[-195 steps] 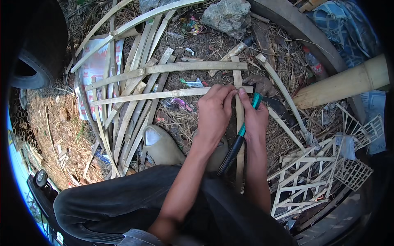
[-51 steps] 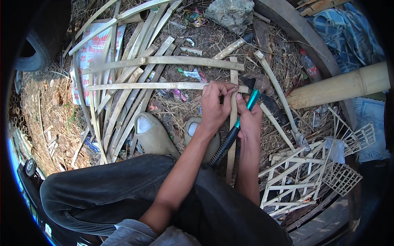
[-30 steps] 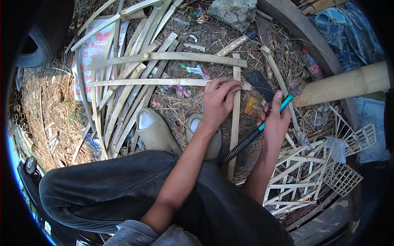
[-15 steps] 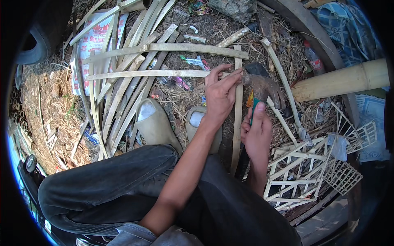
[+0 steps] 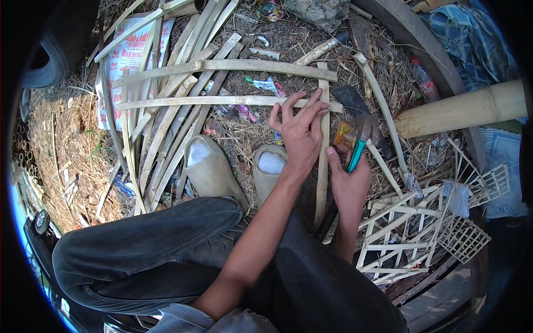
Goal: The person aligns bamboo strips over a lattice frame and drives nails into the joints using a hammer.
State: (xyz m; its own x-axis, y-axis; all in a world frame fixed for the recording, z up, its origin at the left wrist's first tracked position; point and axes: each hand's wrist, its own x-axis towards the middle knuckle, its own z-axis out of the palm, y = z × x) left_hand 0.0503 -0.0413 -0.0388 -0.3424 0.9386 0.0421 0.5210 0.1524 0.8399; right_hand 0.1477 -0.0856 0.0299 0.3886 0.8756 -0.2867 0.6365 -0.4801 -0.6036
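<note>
Fingers point(image 5: 313, 97) of our left hand point(image 5: 302, 133) fan out over the lower bamboo strip point(image 5: 222, 100), its index finger and thumb close together where that strip crosses the upright strip point(image 5: 323, 166). We cannot tell whether those two pinch anything; a tiny dark spot at their tips is too small to name. Our right hand point(image 5: 351, 180) is wrapped around the hammer point(image 5: 358, 154), just right of the crossing.

Half a second ago the hammer's head was right beside our left fingertips; now it sits lower and farther right, and the lower strip's end shows bare. Our left fingers have spread wider, and more of the orange packet point(image 5: 345, 133) is in sight.

The hammer's head is blurred, and our right hand hides part of its handle. Our left forearm covers part of the right shoe point(image 5: 272, 176). The top edge cuts off the rock point(image 5: 319, 12), and dark rim swallows much of the tyre point(image 5: 47, 66).
</note>
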